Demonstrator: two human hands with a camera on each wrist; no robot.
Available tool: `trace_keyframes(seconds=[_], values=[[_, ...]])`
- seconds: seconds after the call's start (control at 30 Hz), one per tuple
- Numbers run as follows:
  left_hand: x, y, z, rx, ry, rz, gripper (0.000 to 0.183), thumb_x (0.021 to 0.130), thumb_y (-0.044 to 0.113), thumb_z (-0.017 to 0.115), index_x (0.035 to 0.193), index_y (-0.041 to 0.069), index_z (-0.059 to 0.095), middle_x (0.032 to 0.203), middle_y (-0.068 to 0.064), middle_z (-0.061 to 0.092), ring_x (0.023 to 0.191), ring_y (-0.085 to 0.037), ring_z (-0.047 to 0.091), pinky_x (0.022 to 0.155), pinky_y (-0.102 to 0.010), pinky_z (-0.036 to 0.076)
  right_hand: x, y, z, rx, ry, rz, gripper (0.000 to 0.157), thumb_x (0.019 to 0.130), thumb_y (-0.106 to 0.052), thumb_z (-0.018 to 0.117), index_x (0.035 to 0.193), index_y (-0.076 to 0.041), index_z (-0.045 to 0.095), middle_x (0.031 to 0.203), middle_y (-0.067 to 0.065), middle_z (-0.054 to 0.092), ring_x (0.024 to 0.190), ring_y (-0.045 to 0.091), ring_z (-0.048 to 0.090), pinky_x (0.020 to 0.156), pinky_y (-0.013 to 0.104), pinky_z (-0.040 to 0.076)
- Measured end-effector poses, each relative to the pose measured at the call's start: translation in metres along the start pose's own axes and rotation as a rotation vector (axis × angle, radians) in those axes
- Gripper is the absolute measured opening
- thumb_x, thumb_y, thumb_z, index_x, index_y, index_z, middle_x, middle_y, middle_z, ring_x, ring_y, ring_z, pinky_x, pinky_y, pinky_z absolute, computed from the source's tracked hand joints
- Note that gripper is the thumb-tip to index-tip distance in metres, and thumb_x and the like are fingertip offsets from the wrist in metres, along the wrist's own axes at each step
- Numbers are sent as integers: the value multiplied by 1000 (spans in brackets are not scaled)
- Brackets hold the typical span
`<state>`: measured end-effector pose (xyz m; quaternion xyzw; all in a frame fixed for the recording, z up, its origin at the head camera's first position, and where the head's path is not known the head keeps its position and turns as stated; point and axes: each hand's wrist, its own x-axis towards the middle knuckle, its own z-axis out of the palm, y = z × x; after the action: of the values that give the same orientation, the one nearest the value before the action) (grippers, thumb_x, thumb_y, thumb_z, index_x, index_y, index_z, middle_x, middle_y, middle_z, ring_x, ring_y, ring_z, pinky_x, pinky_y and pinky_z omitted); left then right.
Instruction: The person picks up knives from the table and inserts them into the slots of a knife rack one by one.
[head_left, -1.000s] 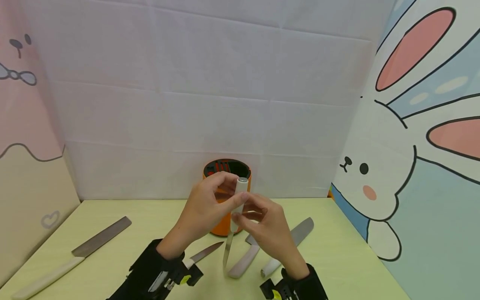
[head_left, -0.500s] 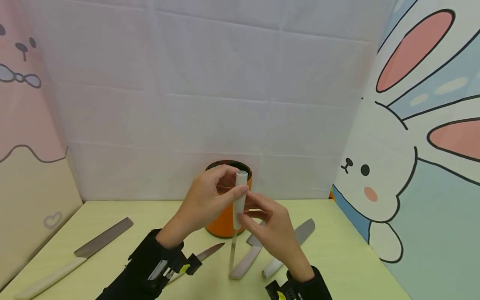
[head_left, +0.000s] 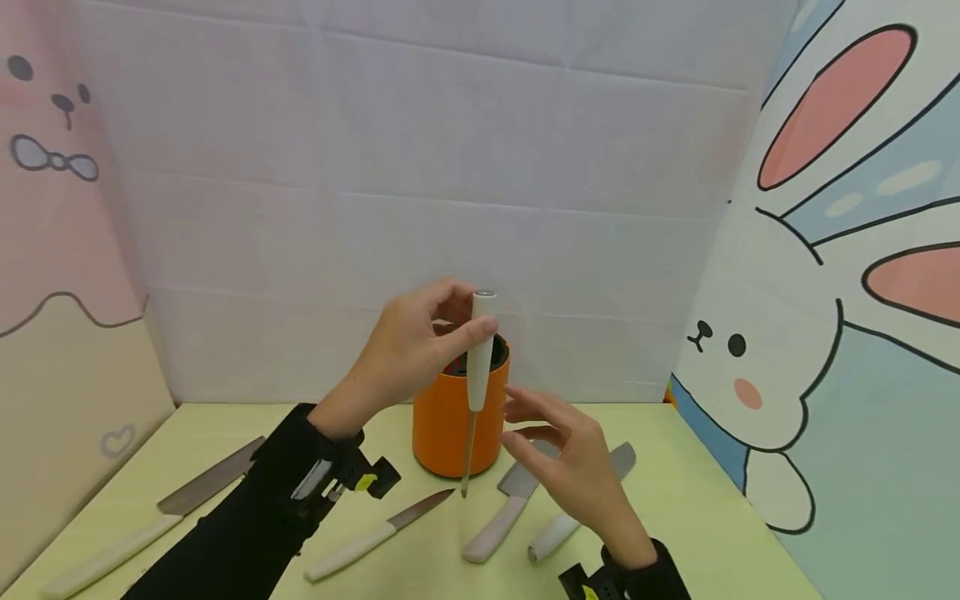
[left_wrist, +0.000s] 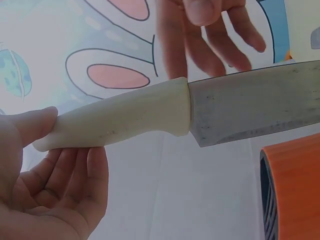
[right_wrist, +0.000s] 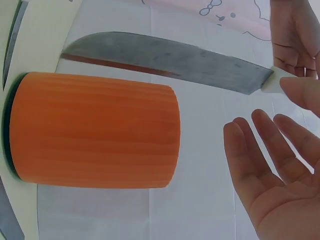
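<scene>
My left hand point(head_left: 405, 350) pinches the upper end of a knife's white handle between thumb and fingers. The knife point(head_left: 480, 358) hangs upright, blade down, in front of an orange knife holder point(head_left: 442, 433). In the left wrist view its wide grey blade point(left_wrist: 250, 97) runs past the holder's rim. My right hand point(head_left: 570, 458) is just right of the holder, fingers spread and slightly bent, holding nothing. The right wrist view shows that right hand point(right_wrist: 280, 185) beside the handle, with the whole blade point(right_wrist: 160, 57) alongside the holder.
On the pale table point(head_left: 405, 575) lie a small knife point(head_left: 375, 537), a cleaver-like knife point(head_left: 506, 517) and another white-handled knife point(head_left: 558, 529) partly behind my right hand. A long rectangular-bladed knife point(head_left: 172, 508) lies at the left. A white sheet point(head_left: 337, 250) hangs behind the holder.
The knife has risen in my left hand, toward the height of the holder's rim. My right hand has let go of the handle and drawn away to the right and down.
</scene>
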<state>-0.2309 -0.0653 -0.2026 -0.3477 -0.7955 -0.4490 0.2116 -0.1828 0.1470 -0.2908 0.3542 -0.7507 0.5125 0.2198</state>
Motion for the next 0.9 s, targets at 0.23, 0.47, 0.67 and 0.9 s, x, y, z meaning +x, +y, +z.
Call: trace_keyframes(seconds=[0.23, 0.47, 0.67, 0.9], values=[[24, 15, -11, 19, 7, 32, 27, 91, 43, 64, 107, 21, 60, 94, 12, 64, 86, -1, 60, 73, -29, 53, -7, 0, -10, -52, -53, 22, 49, 85, 4, 68, 130, -7, 55, 115, 6, 61, 101, 18, 60, 80, 38, 55], [46, 25, -20, 46, 7, 65, 25, 91, 43, 63, 105, 22, 60, 90, 13, 64, 86, -1, 58, 78, -32, 48, -15, 4, -19, -117, -73, 56, 50, 85, 2, 69, 131, -9, 55, 119, 4, 60, 106, 16, 58, 83, 40, 53], [60, 34, -31, 16, 25, 85, 24, 91, 43, 64, 104, 22, 60, 90, 11, 65, 86, -3, 58, 80, -31, 47, -17, 5, -22, -133, -84, 57, 49, 86, -1, 69, 132, -10, 54, 118, 3, 60, 106, 15, 57, 83, 41, 53], [75, 35, -42, -18, 27, 61, 24, 91, 42, 65, 103, 22, 60, 89, 8, 66, 82, -8, 60, 74, -31, 50, -18, 15, -23, -153, -108, 76, 48, 87, -4, 69, 132, -12, 54, 119, 2, 60, 106, 15, 58, 83, 43, 53]])
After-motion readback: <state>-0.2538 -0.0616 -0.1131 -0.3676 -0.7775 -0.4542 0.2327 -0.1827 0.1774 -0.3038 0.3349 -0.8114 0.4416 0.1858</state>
